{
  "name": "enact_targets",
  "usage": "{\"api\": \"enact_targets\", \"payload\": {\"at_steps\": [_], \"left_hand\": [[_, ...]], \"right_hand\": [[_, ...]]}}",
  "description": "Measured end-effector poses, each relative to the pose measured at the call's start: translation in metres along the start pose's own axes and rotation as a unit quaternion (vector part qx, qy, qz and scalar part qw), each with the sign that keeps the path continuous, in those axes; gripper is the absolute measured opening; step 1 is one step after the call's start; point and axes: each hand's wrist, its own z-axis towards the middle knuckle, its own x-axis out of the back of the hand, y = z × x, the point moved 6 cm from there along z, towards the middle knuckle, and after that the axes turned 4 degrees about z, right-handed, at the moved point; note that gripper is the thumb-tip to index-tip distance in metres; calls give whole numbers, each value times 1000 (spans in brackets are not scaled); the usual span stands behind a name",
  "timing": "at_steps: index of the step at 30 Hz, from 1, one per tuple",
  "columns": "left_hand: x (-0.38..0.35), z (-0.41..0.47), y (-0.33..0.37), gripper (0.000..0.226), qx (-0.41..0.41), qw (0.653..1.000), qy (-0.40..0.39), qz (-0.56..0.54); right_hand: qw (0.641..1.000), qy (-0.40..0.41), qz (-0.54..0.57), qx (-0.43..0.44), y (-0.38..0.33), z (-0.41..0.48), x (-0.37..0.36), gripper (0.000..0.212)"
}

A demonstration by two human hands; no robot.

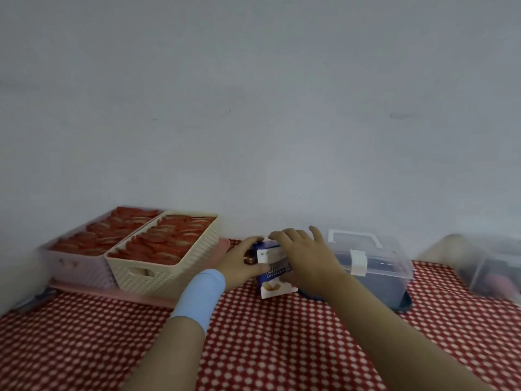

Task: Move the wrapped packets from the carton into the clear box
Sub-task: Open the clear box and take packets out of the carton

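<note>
Fingers (pixel 287 237) of left hand (pixel 239 262) and right hand (pixel 306 256) around the carton (pixel 276 277)

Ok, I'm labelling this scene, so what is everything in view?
carton: one, blue and white, centre, between both hands
clear box: one, clear, white latch, right of the carton
second clear box: one, clear, far right, blurred
cream basket: one, cream, left
pale basket: one, pale pink, left of the cream basket
red packets: many, red, filling both baskets
pink tray: one, pink, under the baskets
tablecloth: one, red with white dots, underneath everything
cuff: one, light blue, left wrist
left hand: one, grips the carton's left side
right hand: one, holds the carton's top
</note>
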Motion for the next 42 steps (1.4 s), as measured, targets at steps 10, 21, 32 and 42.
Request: {"api": "enact_targets", "payload": {"at_steps": [10,21,32,42], "left_hand": [[8,-3,-19,55,31,999,-16,-35],[27,17,-5,55,-25,999,14,14],[27,2,10,14,-57,992,111,-22],[25,0,14,11,-58,987,151,20]], "right_hand": [[978,201,45,35,-10,-12,1,23],[969,219,96,57,-4,10,3,9],[940,167,281,-102,5,9,12,9],[911,42,392,-122,10,9,2,23]]}}
